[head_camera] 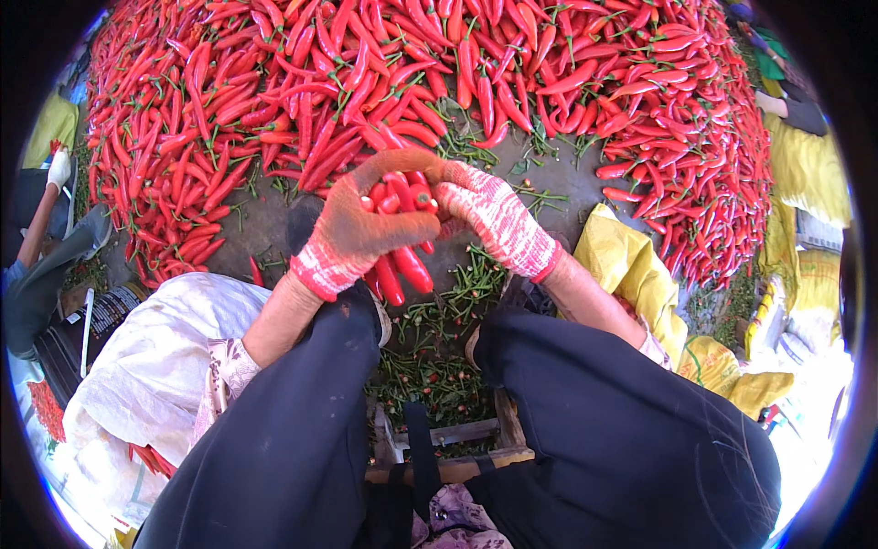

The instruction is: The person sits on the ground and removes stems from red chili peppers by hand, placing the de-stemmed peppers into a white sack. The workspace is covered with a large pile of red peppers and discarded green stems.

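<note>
My left hand (363, 213), in a red-and-white knit glove with a stained brownish-orange palm, is curled around a bunch of red chili peppers (410, 269). Their blunt, stemless ends face up between thumb and fingers, while the long bodies hang below. From the right, my right hand (490, 213), gloved alike, meets the left fingertips beside the bunch. Its fingers are bent inward, and whether they pinch a pepper is hidden. Beyond both hands spreads a large heap of red chili peppers (384, 75), many with green stems.
Loose green stems (439, 377) litter the ground between my feet, by a wooden frame (466, 432). A white woven sack (171, 350) lies left, and a yellow sack (610, 254) right. At far left is another person's gloved hand (60, 168); a person's arm (772, 104) shows far right.
</note>
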A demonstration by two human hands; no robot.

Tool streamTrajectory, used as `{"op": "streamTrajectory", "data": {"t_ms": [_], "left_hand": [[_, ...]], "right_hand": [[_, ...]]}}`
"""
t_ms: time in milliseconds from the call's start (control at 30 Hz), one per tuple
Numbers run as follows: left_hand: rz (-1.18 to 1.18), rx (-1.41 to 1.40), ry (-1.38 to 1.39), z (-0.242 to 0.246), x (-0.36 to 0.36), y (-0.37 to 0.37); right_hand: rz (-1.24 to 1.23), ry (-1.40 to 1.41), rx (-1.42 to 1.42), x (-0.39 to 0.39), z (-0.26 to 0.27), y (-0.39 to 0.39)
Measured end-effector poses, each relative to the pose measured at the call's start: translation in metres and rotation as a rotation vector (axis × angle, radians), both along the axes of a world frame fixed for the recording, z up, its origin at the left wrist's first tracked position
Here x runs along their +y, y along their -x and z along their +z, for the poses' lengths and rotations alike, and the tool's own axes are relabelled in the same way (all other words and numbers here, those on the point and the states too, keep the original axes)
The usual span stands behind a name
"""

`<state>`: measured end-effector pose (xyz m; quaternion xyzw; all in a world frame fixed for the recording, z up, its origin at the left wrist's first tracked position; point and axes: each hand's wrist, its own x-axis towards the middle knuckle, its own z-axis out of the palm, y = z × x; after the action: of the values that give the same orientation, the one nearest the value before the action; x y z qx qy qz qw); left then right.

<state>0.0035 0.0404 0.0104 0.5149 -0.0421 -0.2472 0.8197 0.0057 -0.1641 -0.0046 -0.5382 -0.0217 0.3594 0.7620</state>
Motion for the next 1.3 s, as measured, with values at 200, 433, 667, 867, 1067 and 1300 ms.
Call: {"op": "streamTrajectory", "data": {"t_ms": [200, 433, 667, 867, 1067, 1300], "left_hand": [[-0.019, -0.097, -0.153, 0.022, 0.001, 0.004], [0.124, -0.134, -0.239, 0.018, 0.006, 0.002], [0.227, -0.048, -0.174, 0.069, 0.024, -0.02], [0.432, -0.408, -0.517, 0.197, 0.07, 0.01], [0.635, -0.604, -0.779, 0.265, 0.122, 0.097], [0.941, -0.658, -1.233, 0.28, 0.156, 0.179]], "right_hand": [[-0.063, 0.214, 0.073, 0.009, 0.023, 0.013], [-0.094, 0.623, -0.18, -0.002, -0.004, 0.005], [0.127, 0.643, -0.539, -0.048, 0.01, 0.004], [0.339, 0.583, -0.471, -0.035, 0.113, -0.025], [0.608, 0.462, -1.145, 0.067, 0.284, -0.052], [1.129, 0.426, -1.56, 0.237, 0.347, 0.009]]}}
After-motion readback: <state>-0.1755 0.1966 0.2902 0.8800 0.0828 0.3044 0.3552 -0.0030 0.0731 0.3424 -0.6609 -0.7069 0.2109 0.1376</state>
